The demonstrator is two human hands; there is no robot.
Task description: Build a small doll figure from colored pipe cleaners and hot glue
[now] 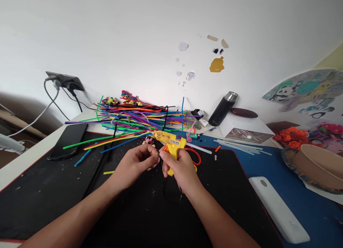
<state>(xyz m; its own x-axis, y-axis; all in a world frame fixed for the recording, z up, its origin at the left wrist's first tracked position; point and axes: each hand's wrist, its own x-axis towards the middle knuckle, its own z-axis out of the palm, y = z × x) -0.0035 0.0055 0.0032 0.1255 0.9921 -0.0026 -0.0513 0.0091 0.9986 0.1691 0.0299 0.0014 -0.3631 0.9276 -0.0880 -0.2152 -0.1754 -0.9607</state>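
In my right hand (182, 167) is a yellow hot glue gun (171, 138), gripped by its handle with the nozzle pointing left. A clear glue stick (202, 148) sticks out of its back end. My left hand (136, 164) is closed in a pinch just left of the handle, on a small yellowish bit too tiny to name. Partly hidden behind the left fingers lies a small dark and pink item (149, 139). Red-handled scissors (195, 157) rest behind the glue gun, mostly covered by it and my right hand.
A large heap of coloured pipe cleaners (139, 117) spreads along the wall. A black phone (68, 141) lies at left on the black mat (128, 216). To the right are a black thermos (223, 109), spare glue sticks (241, 146), a white oblong device (278, 208) and a bowl (318, 166).
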